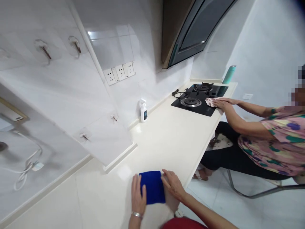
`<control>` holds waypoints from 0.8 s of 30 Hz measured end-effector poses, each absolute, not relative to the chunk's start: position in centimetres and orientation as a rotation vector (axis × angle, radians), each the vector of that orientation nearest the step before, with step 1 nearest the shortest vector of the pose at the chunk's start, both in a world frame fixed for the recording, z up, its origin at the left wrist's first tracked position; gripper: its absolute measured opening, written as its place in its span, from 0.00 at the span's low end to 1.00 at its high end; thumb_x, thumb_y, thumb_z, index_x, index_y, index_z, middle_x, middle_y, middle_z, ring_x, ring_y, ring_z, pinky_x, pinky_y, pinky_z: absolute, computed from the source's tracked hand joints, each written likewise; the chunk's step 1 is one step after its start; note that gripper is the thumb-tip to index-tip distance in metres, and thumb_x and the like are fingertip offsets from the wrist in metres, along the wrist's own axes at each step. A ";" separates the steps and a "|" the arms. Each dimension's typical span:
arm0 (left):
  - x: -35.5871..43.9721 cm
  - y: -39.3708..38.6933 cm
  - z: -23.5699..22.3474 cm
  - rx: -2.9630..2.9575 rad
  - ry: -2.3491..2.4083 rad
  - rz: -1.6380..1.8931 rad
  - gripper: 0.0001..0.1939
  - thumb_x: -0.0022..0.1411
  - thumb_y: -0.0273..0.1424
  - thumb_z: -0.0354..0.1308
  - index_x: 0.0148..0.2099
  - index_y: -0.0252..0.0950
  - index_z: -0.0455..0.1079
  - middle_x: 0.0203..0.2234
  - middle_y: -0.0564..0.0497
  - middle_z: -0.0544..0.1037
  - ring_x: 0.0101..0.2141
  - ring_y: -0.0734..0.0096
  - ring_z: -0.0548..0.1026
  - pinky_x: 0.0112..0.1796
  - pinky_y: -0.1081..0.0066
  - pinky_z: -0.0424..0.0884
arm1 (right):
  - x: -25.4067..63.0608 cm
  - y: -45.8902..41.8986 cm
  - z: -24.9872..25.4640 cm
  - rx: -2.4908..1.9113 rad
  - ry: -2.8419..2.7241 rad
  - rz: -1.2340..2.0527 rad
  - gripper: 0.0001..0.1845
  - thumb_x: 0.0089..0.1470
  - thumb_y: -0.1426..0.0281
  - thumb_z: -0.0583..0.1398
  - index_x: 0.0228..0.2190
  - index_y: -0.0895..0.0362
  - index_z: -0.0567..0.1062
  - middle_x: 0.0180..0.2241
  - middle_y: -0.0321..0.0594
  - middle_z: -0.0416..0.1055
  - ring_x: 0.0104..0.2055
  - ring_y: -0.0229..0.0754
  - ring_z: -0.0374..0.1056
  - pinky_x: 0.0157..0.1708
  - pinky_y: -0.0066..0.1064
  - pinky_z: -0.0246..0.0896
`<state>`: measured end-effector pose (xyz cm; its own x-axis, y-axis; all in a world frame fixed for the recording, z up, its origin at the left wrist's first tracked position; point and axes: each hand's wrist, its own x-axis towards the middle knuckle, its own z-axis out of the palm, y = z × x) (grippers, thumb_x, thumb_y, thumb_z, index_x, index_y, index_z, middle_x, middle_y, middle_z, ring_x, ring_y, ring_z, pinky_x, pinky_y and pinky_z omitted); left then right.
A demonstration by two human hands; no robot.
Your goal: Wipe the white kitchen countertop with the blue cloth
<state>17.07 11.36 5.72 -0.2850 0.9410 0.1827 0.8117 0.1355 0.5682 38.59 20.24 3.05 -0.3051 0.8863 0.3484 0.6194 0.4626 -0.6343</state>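
A blue cloth (pixel 153 187), folded into a rough square, lies flat on the pale countertop (pixel 166 140). At its left edge rests my left hand (pixel 138 194), fingers stretched forward and the thumb over the cloth; a silver band circles the wrist. My right hand (pixel 173 184) is at the cloth's right edge, fingers extended and touching its upper right side. Both hands are open, with neither gripping the cloth. The underside of the cloth is hidden.
A white spray bottle (pixel 143 111) stands against the wall. Farther off is a black gas hob (pixel 202 108), where a seated person (pixel 274 140) presses a pale cloth (pixel 211 101). A turquoise bottle (pixel 229 75) stands behind the hob. A range hood (pixel 190 35) hangs above.
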 end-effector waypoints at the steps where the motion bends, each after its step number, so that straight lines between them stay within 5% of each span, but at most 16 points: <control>1: 15.1 10.6 5.6 1.628 2.320 0.839 0.29 0.67 0.39 0.39 0.66 0.34 0.58 0.68 0.40 0.57 0.68 0.60 0.51 0.66 0.53 0.52 | 38.0 20.4 3.5 -1.270 -2.073 0.528 0.20 0.62 0.60 0.53 0.53 0.54 0.67 0.42 0.44 0.73 0.44 0.48 0.68 0.47 0.42 0.65; 4: 9.8 7.8 5.5 1.272 2.760 0.708 0.31 0.66 0.41 0.40 0.62 0.27 0.63 0.66 0.31 0.58 0.68 0.47 0.49 0.65 0.46 0.50 | 36.5 21.1 4.5 -1.360 -2.126 0.582 0.18 0.56 0.60 0.58 0.45 0.57 0.71 0.40 0.48 0.71 0.43 0.51 0.67 0.45 0.44 0.64; 7: 6.9 5.1 5.6 0.998 3.021 0.596 0.32 0.66 0.43 0.39 0.64 0.30 0.62 0.66 0.28 0.58 0.68 0.42 0.48 0.64 0.42 0.49 | 35.7 21.3 4.8 -1.311 -2.142 0.641 0.09 0.54 0.66 0.58 0.38 0.57 0.71 0.38 0.47 0.71 0.42 0.49 0.67 0.44 0.41 0.64; 14: 6.7 3.2 5.2 0.880 3.089 0.518 0.32 0.66 0.44 0.37 0.66 0.36 0.57 0.67 0.34 0.56 0.68 0.42 0.50 0.64 0.45 0.49 | 37.3 22.3 5.2 -1.018 -2.219 0.789 0.16 0.65 0.64 0.46 0.50 0.53 0.66 0.35 0.37 0.75 0.33 0.40 0.72 0.36 0.30 0.69; 17: 6.6 3.2 5.2 0.892 3.080 0.513 0.33 0.65 0.45 0.36 0.67 0.37 0.57 0.67 0.35 0.57 0.68 0.43 0.50 0.64 0.45 0.50 | 38.8 27.3 6.3 -1.045 -2.215 0.682 0.21 0.64 0.64 0.45 0.54 0.52 0.66 0.47 0.42 0.75 0.47 0.43 0.72 0.48 0.37 0.68; 20: 6.2 3.2 5.1 0.904 3.087 0.507 0.34 0.65 0.46 0.36 0.66 0.36 0.58 0.67 0.34 0.58 0.67 0.42 0.51 0.63 0.44 0.51 | 39.8 32.6 7.3 -1.156 -2.176 0.537 0.26 0.62 0.67 0.44 0.60 0.54 0.63 0.59 0.47 0.65 0.61 0.49 0.61 0.59 0.47 0.57; 24: 5.6 3.2 4.4 0.935 3.108 0.517 0.35 0.64 0.47 0.35 0.66 0.35 0.59 0.66 0.32 0.59 0.66 0.38 0.53 0.62 0.43 0.54 | 38.7 34.2 7.1 -1.347 -2.131 0.374 0.31 0.59 0.65 0.48 0.62 0.58 0.60 0.63 0.55 0.57 0.67 0.64 0.47 0.61 0.64 0.44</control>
